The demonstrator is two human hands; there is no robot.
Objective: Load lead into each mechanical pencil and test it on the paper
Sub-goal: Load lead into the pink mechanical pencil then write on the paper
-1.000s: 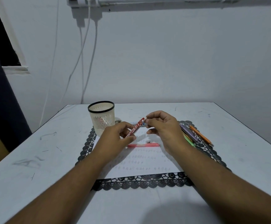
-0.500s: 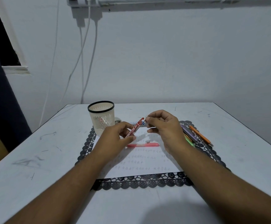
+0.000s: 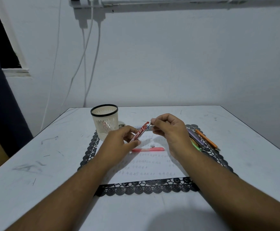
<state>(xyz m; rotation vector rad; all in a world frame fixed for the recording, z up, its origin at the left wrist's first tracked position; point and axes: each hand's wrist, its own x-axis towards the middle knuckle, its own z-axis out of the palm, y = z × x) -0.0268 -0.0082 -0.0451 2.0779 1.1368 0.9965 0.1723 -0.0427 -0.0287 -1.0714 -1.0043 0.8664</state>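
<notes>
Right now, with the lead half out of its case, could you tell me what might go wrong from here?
1. The right hand pinches a thin lead at the mouth of the red lead case; any sideways pull could snap it.
2. The left hand holds the case tilted with its cap open, so more leads may slip out.
3. The pink pencil lies loose on the paper; its small loose part could get brushed away.

cup: slotted plastic | mat: lacy, matt | table: smooth, scuffed | paper: matt
</notes>
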